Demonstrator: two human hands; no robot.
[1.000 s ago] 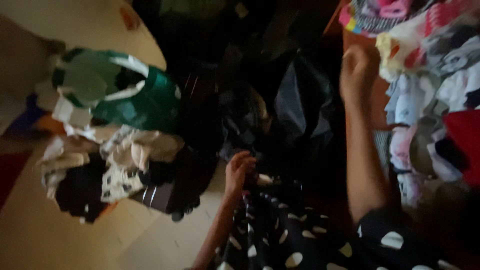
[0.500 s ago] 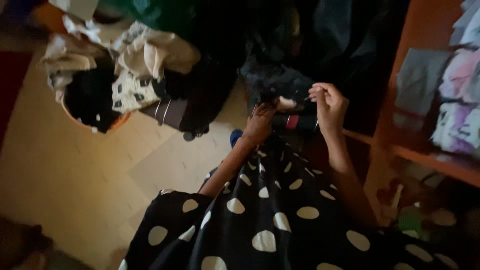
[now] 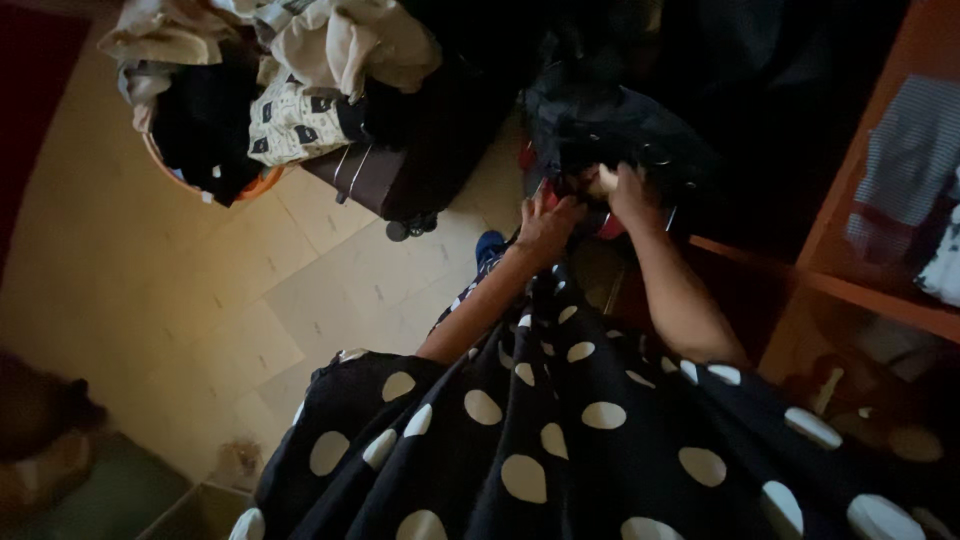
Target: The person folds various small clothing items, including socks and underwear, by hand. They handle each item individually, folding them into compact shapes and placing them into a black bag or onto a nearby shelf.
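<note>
Dark Garment Held in Both Hands

Black fabric, a dark garment, lies bunched on the floor ahead of you. Your left hand and right hand are closed on its near edge, close together. A basket heaped with clothes sits left, a wooden shelf right.
</note>
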